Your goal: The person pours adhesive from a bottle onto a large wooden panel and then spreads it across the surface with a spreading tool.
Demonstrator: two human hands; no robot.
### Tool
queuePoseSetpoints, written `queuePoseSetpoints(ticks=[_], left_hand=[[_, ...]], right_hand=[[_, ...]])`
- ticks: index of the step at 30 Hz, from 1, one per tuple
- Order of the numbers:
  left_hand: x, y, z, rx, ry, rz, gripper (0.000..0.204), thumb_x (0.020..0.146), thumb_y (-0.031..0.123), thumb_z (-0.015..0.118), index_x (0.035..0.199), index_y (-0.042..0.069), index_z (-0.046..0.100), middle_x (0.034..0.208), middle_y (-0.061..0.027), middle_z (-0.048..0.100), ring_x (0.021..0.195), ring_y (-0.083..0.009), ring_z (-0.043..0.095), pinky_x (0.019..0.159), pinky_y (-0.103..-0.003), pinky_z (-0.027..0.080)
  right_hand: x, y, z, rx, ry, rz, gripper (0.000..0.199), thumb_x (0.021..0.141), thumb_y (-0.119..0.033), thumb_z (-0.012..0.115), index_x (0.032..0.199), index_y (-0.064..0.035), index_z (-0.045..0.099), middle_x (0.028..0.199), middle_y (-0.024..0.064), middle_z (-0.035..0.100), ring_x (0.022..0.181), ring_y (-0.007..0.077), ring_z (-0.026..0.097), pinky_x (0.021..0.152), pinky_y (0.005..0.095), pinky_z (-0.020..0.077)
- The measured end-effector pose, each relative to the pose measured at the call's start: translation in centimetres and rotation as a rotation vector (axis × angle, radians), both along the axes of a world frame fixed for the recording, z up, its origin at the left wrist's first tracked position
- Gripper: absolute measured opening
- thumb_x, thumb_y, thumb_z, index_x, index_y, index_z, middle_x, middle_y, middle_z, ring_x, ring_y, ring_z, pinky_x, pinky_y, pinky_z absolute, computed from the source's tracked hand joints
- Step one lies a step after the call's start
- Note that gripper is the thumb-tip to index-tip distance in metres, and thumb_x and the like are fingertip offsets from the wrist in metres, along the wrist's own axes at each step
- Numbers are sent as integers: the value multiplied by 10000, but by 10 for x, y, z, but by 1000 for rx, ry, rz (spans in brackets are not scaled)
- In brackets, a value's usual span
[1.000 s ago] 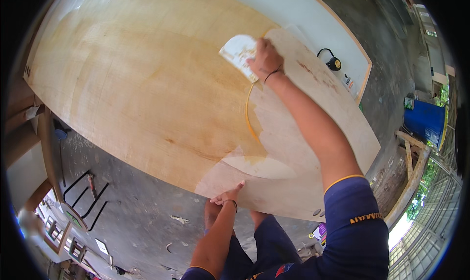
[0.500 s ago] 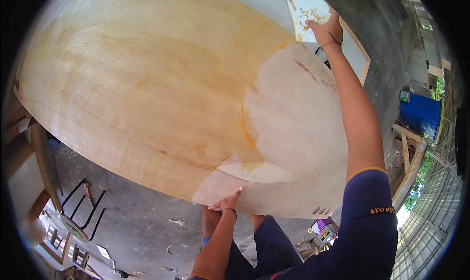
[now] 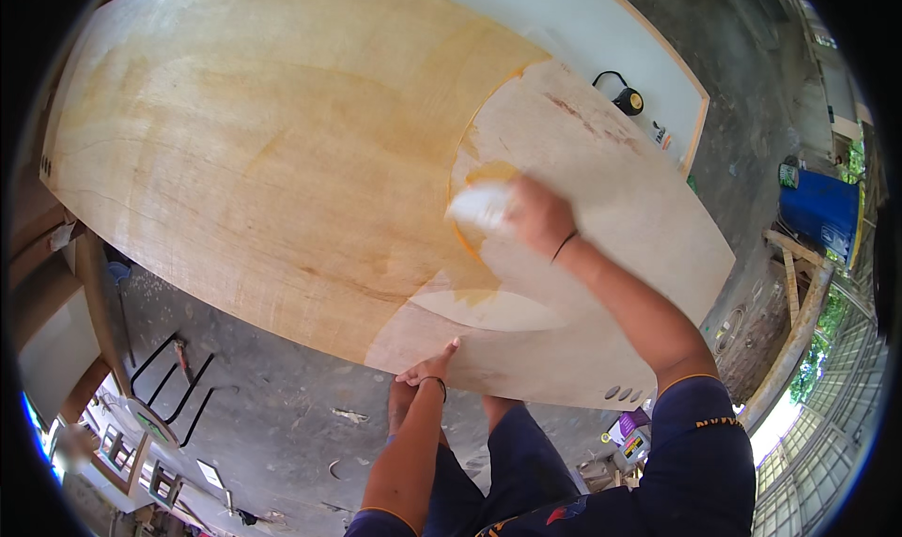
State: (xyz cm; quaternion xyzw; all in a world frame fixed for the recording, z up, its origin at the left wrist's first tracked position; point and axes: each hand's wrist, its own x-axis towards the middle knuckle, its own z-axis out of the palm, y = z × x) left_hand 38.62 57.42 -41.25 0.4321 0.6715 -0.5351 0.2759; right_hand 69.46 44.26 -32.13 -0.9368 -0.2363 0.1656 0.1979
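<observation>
A large wooden panel lies before me, amber and glossy on the left, paler and duller on the right. A curved orange-yellow bead of wet-looking liquid runs between the two areas. My right hand is closed on a white flat spreader, blurred by motion, low over the panel at the curved bead; a yellow smear shows just behind it. At the panel's near edge rests my left hand, thumb stretched out on the pale surface and apart from the fingers, which lie along the edge and are partly hidden.
Under the panel's far side is a white board bearing a round black-and-yellow object. A blue bin stands at the right. On the grey floor are an overturned stool at left and a purple container near the panel's corner.
My right hand has swept the spreader from beyond the panel's far edge, left and toward me, onto the curved bead. My left hand stays at the near edge.
</observation>
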Motion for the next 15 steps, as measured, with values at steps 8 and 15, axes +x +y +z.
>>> queuePoseSetpoints(ticks=[8, 15], left_hand=[[3, -1, 8, -14, -8, 10, 1627, 395, 709, 782, 1273, -149, -287, 1433, -352, -84, 1386, -383, -14, 1121, -365, 143], [-6, -3, 1, -23, 12, -59, 1617, 409, 733, 758, 1272, -160, -277, 1427, -360, -103, 1383, -391, -35, 1124, -386, 120]], right_hand=[[62, 33, -28, -39, -222, -50, 430, 679, -195, 689, 1046, -70, 503, 968, 121, 554, 901, 317, 563, 701, 420, 490], [230, -18, -31, -309, -439, -507, 472, 710, -320, 650, 1104, -157, 445, 1041, 124, 554, 917, 335, 599, 739, 478, 499]])
